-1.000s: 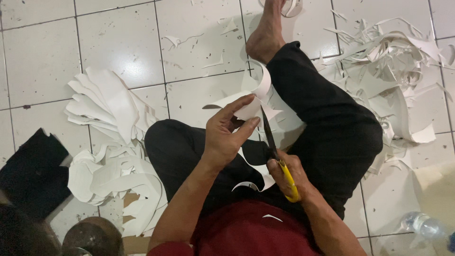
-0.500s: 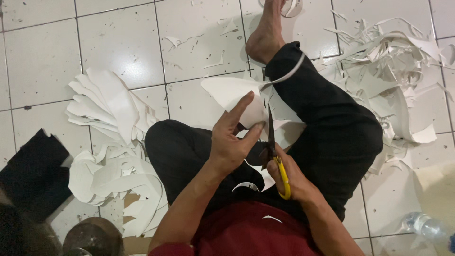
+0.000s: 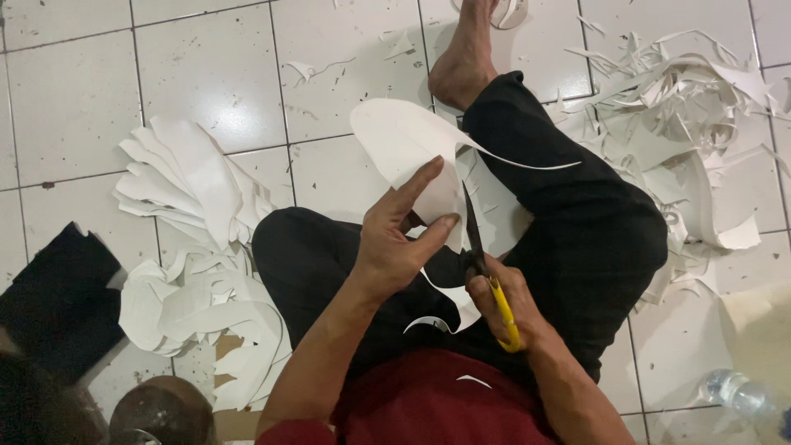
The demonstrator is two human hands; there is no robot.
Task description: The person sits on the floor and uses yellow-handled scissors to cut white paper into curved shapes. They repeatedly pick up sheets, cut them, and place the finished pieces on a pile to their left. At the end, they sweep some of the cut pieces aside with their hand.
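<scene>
Currently left hand (image 3: pixel 395 247) half-closed, thumb and forefinger pinching a white sheet piece (image 3: pixel 408 152) at its lower edge, other fingers curled behind. Right hand (image 3: pixel 507 301) closed round yellow-handled scissors (image 3: pixel 486 264); blades up, slightly parted, biting into sheet just right of the left thumb. Sheet held above the lap, over the black-trousered legs (image 3: pixel 577 206); rounded lobe points up-left, long axis runs approx. lower-right to upper-left. Thin cut strip (image 3: pixel 527 165) curls off to the right across the knee. Scissors' long axis near vertical, tips toward the bare foot (image 3: pixel 465 58). Floor (image 3: pixel 206 74): white tile. Stack of cut white shapes (image 3: pixel 181 181) left of legs, more pieces below it; heap of offcuts (image 3: pixel 684 107) on the right. Dark cloth (image 3: pixel 53 297) far left. Clear bottle (image 3: pixel 741 395) at lower right, blurred.
</scene>
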